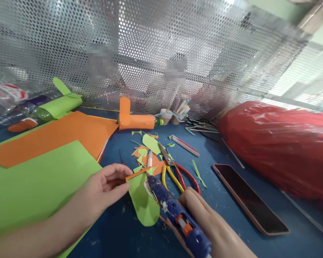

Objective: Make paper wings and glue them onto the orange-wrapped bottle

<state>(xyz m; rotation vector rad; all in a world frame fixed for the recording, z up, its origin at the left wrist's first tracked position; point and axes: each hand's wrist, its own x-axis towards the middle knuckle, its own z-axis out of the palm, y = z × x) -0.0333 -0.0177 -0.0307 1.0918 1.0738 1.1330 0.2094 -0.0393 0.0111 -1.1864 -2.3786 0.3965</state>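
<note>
Head view: bottom centre, left hand point(107, 188) pinches lime-green round-ended paper strip point(144, 208) near its orange paper edge point(137, 173); right hand point(206, 213) wraps long blue plastic glue gun point(168, 199). Best: edge steady, fingers clear of nozzle point(148, 175).

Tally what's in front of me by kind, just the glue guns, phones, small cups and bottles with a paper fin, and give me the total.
Glue gun: 1
Phone: 1
Small cups: 2 (left cup, right cup)
Bottles with a paper fin: 2 (green-wrapped bottle, orange-wrapped bottle)
Total: 6
</note>
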